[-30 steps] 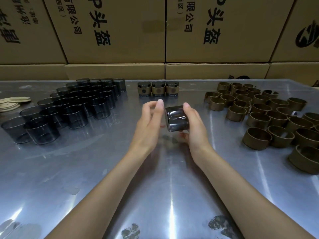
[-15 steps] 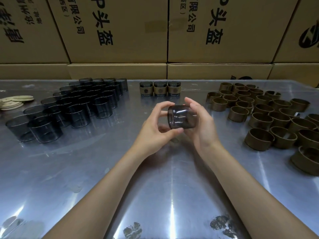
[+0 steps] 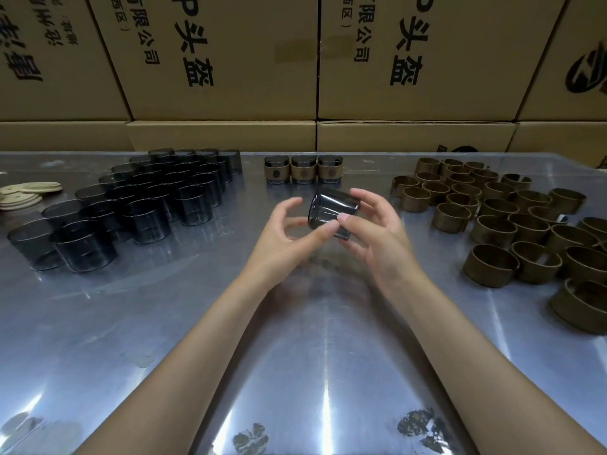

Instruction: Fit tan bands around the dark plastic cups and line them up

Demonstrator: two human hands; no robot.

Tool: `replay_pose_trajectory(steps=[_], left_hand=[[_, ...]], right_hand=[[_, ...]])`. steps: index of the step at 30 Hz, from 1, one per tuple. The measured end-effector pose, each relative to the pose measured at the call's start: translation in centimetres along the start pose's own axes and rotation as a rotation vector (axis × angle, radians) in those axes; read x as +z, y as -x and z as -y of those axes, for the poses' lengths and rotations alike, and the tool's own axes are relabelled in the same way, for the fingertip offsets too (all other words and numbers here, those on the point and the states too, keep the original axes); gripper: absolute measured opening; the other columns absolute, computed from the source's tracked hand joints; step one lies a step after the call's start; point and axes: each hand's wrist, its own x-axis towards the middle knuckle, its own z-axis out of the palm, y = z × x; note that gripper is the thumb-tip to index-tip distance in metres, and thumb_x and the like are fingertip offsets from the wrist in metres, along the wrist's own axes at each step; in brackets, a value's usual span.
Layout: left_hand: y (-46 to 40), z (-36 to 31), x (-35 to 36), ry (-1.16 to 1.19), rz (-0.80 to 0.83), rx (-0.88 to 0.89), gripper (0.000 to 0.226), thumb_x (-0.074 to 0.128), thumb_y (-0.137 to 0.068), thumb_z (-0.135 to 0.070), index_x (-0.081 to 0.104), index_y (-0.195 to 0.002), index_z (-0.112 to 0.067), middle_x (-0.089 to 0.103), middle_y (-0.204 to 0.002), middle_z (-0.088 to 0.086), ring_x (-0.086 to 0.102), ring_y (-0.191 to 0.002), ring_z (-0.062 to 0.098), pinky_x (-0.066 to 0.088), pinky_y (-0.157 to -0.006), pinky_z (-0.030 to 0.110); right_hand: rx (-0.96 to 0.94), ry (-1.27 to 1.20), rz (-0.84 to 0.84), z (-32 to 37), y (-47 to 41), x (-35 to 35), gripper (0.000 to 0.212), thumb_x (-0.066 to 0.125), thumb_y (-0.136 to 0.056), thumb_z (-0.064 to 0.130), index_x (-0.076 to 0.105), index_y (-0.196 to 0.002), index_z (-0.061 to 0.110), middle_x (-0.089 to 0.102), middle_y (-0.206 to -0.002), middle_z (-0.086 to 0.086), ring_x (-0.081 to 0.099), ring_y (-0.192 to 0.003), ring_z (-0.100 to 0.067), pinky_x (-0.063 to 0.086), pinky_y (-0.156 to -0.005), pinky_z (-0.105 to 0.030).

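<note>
1. Both hands are raised over the middle of the shiny metal worktop (image 3: 164, 323), sharing one dark plastic cup (image 3: 331, 213) that is tilted on its side in the air, clear of the surface
2. The right hand (image 3: 377, 234) grips the cup: its thumb lies across the near wall and its fingers curl over the far rim
3. The left hand (image 3: 289, 234) has its fingers curled; its thumb tip touches the lower left edge of the cup, while the other fingers arch beside it, and I cannot tell whether they touch it
4. The held cup wears no band
5. Straight behind the hands, near the back edge, three finished cups with tan bands (image 3: 303, 169) stand upright in a row, touching side by side
6. On the left a crowd of bare dark cups (image 3: 147, 198) stands upright in tight rows
7. On the right lie many loose tan bands (image 3: 492, 224), standing as open rings, packed close together
8. At the far left edge sits a small heap of pale flat discs (image 3: 23, 193)
9. Printed cardboard boxes (image 3: 230, 60) are stacked along the back
</note>
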Motion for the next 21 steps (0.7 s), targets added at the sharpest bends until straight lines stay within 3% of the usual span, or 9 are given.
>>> replay_pose_trajectory(steps=[3,6,9,12,15,18,21], left_hand=[[-0.4,-0.2,0.0,0.105,-0.023,-0.152,0.090,0.064,-0.053,-0.069,0.057,-0.127,-0.018,0.066,-0.106,-0.005,0.061,-0.067,0.002,0.048,-0.055,0.016],[-0.4,-0.3,0.0,0.225,0.039,-0.229,0.084,0.066,-0.047,-0.077,0.061,-0.099,-0.011,0.054,-0.089,0.007,0.051,-0.065,0.014,0.045,-0.054,0.024],[-0.3,-0.1,-0.3,0.237,0.061,-0.223,0.071,0.075,-0.055,-0.070,0.066,-0.096,-0.013,0.062,-0.087,0.001,0.058,-0.062,0.009,0.050,-0.056,0.020],[-0.2,0.4,-0.2,0.222,0.105,-0.082,0.056,0.081,-0.068,-0.038,0.062,-0.118,-0.024,0.070,-0.111,-0.001,0.069,-0.092,0.012,0.056,-0.078,0.027],[0.1,0.4,0.0,0.187,0.176,0.081,0.061,0.078,-0.069,-0.017,0.056,-0.125,-0.028,0.064,-0.124,0.003,0.064,-0.112,0.018,0.053,-0.094,0.035],[0.2,0.3,0.1,0.196,0.233,0.152,0.066,0.078,-0.068,-0.008,0.054,-0.126,-0.029,0.061,-0.128,0.005,0.061,-0.118,0.018,0.050,-0.100,0.037],[0.1,0.4,0.1,0.176,0.244,0.173,0.070,0.078,-0.068,-0.005,0.052,-0.128,-0.030,0.057,-0.132,0.006,0.058,-0.121,0.016,0.049,-0.100,0.032]], right_hand=[[-0.080,0.089,0.047,-0.1,0.2,0.0,0.044,0.067,-0.083,-0.004,0.059,-0.118,0.020,0.059,-0.124,-0.002,0.062,-0.112,-0.013,0.055,-0.088,-0.032],[-0.082,0.131,0.134,-0.1,0.4,0.0,0.049,0.070,-0.079,-0.003,0.059,-0.119,0.022,0.059,-0.126,-0.001,0.061,-0.113,-0.011,0.053,-0.089,-0.032],[-0.048,0.104,0.181,-0.1,0.3,0.0,0.049,0.068,-0.079,0.002,0.059,-0.121,0.025,0.058,-0.127,0.002,0.064,-0.104,-0.005,0.052,-0.079,-0.024],[0.074,0.002,0.123,0.3,0.0,0.0,0.034,0.060,-0.091,0.018,0.057,-0.123,0.026,0.059,-0.128,-0.002,0.066,-0.104,-0.014,0.055,-0.072,-0.027],[0.230,0.018,0.068,0.6,-0.2,-0.3,0.043,0.050,-0.094,0.050,0.057,-0.126,0.023,0.068,-0.119,-0.003,0.068,-0.104,-0.021,0.055,-0.084,-0.040],[0.326,0.125,0.055,0.9,0.1,-0.3,0.055,0.041,-0.088,0.069,0.065,-0.112,0.026,0.075,-0.101,0.001,0.072,-0.083,-0.016,0.054,-0.066,-0.031],[0.331,0.190,0.036,1.0,0.2,-0.3,0.047,0.046,-0.088,0.065,0.067,-0.103,0.025,0.074,-0.098,-0.001,0.067,-0.074,-0.014,0.048,-0.050,-0.023]])
